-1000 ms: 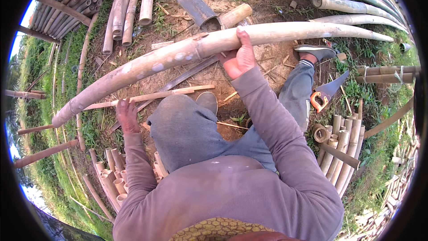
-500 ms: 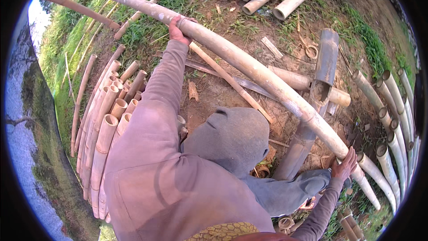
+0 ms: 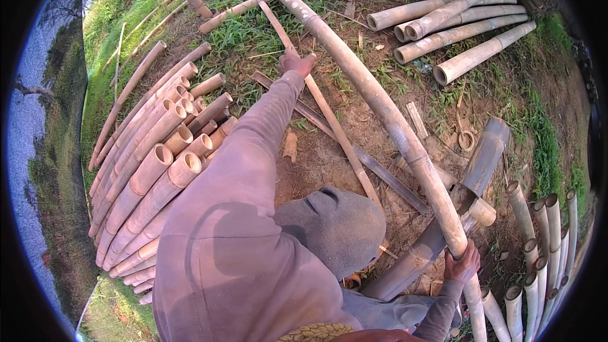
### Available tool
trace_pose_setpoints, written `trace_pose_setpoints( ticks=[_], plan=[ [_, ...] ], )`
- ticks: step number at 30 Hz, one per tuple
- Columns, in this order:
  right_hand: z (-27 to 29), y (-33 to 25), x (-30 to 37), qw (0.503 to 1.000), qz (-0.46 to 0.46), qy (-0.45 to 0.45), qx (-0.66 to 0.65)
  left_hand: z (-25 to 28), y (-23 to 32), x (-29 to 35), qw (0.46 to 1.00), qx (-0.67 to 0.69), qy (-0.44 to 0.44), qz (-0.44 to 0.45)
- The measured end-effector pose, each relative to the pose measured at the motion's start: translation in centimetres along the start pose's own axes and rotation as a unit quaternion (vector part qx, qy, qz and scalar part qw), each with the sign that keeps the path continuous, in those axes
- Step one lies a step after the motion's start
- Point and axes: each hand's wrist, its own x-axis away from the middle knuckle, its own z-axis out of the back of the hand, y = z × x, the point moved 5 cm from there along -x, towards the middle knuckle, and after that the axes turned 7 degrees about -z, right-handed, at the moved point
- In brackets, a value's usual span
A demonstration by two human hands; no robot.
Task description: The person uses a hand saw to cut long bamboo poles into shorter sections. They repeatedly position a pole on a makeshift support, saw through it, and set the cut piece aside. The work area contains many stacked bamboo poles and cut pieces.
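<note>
My left hand (image 3: 297,62) is closed around a thin bamboo stick (image 3: 332,120), which slants from the far grass toward my knee. In my right hand (image 3: 462,263), at the lower right, is the lower part of a long, thick bamboo pole (image 3: 380,104). The pole runs from the top of the view down past my right side. It crosses over a short pale bamboo piece (image 3: 482,211) and a thick grey bamboo section (image 3: 405,269) on the ground. Another thick grey bamboo section (image 3: 486,152), open at its near end, lies just right of the pole. The pole's lower end is cut off by the view.
Cut bamboo tubes (image 3: 152,164) lie bundled at my left. Several poles (image 3: 453,31) lie at the far right, with more tubes (image 3: 541,247) at the near right. A dark flat strip (image 3: 386,174) lies on the dirt. Dark netting (image 3: 54,152) hangs at the far left.
My left hand has let go of the thick pole and taken hold of the thin stick. The pole has swung to the right at its far end, my right hand still on it and lower.
</note>
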Motion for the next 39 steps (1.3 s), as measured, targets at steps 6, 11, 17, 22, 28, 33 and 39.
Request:
trace_pose_setpoints(
  ticks=[6,11,17,22,28,33,39],
  plan=[
    [-0.1,-3.0,-2.7,0.999,-0.021,0.013,0.035,-7.5,-8.8,4.9,0.915,0.278,-0.222,0.193],
    [-0.6,-3.2,-4.4,0.998,-0.011,0.049,0.036,-11.1,-9.4,6.8,0.829,0.486,-0.175,0.214],
    [-2.0,-1.1,-8.1,0.994,-0.109,-0.001,0.030,-10.4,-7.6,6.7,0.795,0.562,-0.135,0.182],
    [-0.1,-3.4,-8.0,0.997,-0.058,0.048,0.027,-7.0,-9.2,7.2,0.773,0.583,-0.001,0.250],
    [0.2,-18.8,3.2,0.976,0.099,-0.101,-0.165,-3.6,0.7,18.7,0.799,0.546,0.026,0.251],
    [-2.2,-18.8,6.9,0.987,0.100,-0.045,-0.121,-1.2,1.2,20.5,0.764,0.609,-0.029,0.211],
    [-0.4,-18.6,6.0,0.983,0.098,0.054,-0.147,0.9,4.8,21.0,0.785,0.602,-0.029,0.140]
  ],
)
